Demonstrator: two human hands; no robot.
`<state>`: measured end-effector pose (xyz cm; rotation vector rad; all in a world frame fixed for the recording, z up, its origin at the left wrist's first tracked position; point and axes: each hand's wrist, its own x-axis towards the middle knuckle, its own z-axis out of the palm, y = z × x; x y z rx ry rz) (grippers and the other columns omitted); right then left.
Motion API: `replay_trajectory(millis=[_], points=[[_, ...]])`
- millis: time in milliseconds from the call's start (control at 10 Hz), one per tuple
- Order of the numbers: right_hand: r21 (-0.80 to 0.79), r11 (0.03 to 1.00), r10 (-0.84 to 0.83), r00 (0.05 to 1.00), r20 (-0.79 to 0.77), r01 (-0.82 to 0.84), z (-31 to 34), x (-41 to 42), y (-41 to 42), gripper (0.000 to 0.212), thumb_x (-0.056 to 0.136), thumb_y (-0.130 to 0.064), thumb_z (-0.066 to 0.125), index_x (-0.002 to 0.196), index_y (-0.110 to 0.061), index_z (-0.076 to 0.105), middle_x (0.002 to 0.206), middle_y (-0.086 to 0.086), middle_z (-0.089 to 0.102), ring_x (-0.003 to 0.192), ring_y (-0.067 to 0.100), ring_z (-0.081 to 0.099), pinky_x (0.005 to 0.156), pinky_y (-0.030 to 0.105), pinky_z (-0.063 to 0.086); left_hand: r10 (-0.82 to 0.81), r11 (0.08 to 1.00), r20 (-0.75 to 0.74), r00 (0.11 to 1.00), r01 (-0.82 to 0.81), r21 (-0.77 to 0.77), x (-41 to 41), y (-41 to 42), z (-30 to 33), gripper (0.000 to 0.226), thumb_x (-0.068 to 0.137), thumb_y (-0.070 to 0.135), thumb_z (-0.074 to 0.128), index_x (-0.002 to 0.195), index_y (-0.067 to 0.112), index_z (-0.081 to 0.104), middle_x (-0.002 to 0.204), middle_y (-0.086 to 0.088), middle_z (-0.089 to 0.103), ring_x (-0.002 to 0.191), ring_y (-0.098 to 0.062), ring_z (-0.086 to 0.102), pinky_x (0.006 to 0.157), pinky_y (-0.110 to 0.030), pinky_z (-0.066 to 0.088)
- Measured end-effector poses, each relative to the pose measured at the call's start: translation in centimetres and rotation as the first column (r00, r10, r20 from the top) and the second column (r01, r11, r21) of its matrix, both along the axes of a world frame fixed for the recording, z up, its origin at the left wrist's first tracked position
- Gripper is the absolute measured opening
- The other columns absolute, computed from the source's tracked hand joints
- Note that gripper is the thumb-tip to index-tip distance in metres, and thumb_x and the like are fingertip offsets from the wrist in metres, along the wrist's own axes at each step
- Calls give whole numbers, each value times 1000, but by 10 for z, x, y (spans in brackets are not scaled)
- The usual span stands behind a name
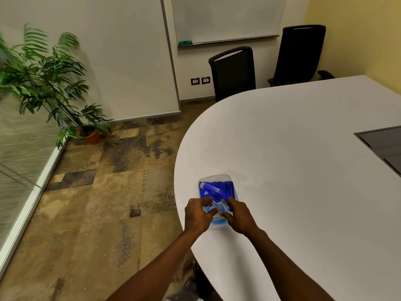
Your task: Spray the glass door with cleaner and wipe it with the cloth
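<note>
— On the white table (303, 148) near its rounded edge stands the spray bottle (217, 196); left hand (196, 216) and right hand (239, 217) both grip its body.

— So the glass's unsprayed — no cloth visible either?

— Seemingly; everything's left.

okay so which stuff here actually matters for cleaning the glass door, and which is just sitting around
For the job: spray bottle with blue cleaner, held by the left hand and right hand; glass partition at far left.

Just around: white table, two black chairs, potted plant, whiteboard.
</note>
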<state>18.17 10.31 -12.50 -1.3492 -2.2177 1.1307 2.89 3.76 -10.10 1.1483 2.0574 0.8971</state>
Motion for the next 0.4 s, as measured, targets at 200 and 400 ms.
replay_trajectory(millis=[200,400], points=[[-51,999,-2,999,42,4,-1,2,-2,45,92,-19,72,133,-9,58,125,11,71,113,28,67,95,31,53,-36,999,-3,999,36,-35,-2,1,-22,46,79,36,83,121,26,71,111,4,74,106,-11,65,82,-6,40],[52,999,-17,998,58,14,0,39,19,66,84,-7,73,146,-15,51,138,8,64,120,24,65,101,28,49,1,999,-2,1000,-1,51,-31,-16,-23,47,83,19,80,127,23,66,106,5,71,107,-15,66,104,-41,52]])
